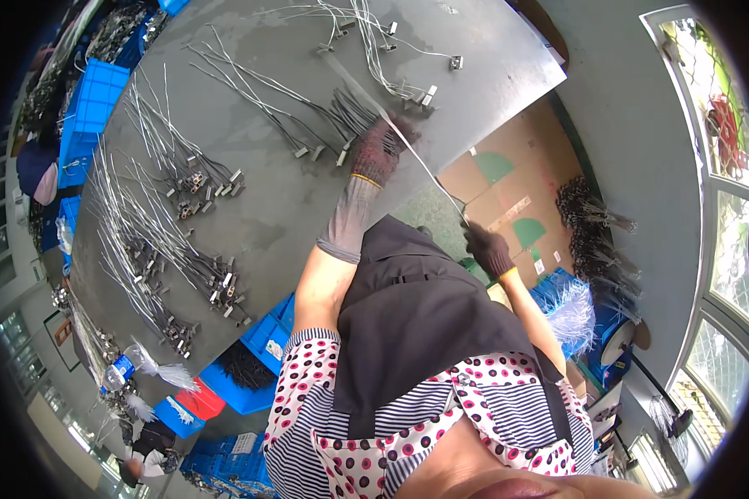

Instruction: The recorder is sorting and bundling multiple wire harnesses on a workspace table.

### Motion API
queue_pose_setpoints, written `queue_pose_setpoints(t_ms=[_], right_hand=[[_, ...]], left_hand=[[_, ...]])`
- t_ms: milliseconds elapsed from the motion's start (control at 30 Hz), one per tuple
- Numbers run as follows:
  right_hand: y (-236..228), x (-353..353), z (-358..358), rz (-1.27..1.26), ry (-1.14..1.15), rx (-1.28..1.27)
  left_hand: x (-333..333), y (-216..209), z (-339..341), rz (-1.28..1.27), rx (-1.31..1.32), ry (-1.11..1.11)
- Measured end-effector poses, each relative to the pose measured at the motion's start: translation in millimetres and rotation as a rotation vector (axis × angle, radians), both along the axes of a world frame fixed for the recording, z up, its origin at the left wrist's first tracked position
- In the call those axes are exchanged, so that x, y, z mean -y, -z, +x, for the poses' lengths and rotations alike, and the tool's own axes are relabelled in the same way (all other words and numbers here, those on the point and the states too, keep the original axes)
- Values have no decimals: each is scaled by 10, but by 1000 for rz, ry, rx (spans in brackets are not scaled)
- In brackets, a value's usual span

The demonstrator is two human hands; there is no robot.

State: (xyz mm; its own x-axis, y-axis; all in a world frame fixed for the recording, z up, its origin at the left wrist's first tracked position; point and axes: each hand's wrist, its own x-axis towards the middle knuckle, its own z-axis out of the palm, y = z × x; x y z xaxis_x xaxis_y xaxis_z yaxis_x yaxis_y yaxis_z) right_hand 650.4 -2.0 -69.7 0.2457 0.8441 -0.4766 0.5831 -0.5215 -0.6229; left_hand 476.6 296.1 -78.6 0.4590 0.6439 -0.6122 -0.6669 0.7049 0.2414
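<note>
A long pale cable [429, 172] runs slanting over the near edge of the grey metal table [283, 216]. My right hand [488, 249], in a dark glove, is closed on its lower end beyond the table edge. My left hand [377, 152], in a dark reddish glove with a grey sleeve, is closed around the cable farther up, over the table. The cable's upper stretch is smeared by motion. Dark cables with small connectors [349, 116] lie right beside my left hand, and some are partly hidden by it.
Several bundles of grey cables with connectors [204, 179] lie at the left of the table; more [374, 50] lie at its far end. Blue crates [96, 100] stand along the left. Cardboard [508, 187] lies at right, near hanging dark cable bundles [595, 241].
</note>
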Motion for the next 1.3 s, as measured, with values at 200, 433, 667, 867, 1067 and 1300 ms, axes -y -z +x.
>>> queue_pose_setpoints(t_ms=[200, 433, 667, 867, 1067, 1300], right_hand=[[-82, 1142, 64, -51, 136, 21], [205, 1726, 200, 67, 217, -56], [113, 745, 207, 22, 111, -107], [-192, -550, -160, 181, 167, -525], [-234, -681, -111, 8, 177, -701], [-520, -1521, -160, 116, 473, -661]], left_hand=[[-57, -217, -109, 130, -103, -43], [-79, -313, -192, 209, -132, -88], [176, -147, -202, 289, -127, 115], [581, -371, -43, 386, -222, 412], [259, -613, -140, 434, -557, 478], [-57, -502, -266, 601, -615, 171]])
